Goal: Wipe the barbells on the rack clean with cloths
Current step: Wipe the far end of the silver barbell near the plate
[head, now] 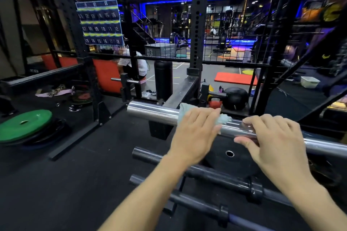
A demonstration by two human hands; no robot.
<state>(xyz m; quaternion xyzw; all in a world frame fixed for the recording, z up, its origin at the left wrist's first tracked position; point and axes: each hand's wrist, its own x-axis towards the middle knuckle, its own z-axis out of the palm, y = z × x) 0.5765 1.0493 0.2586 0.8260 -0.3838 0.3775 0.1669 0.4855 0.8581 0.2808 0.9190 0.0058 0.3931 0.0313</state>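
Pressing cloth on barbell, left hand

My left hand covers most of the pale cloth, so only its edges show above and beside my fingers. My right hand hides the chrome barbell where I grip it, and the bar's far end runs off the right edge. Two dark bars below are cut off too. The person in white beyond the mesh is mostly hidden by uprights.
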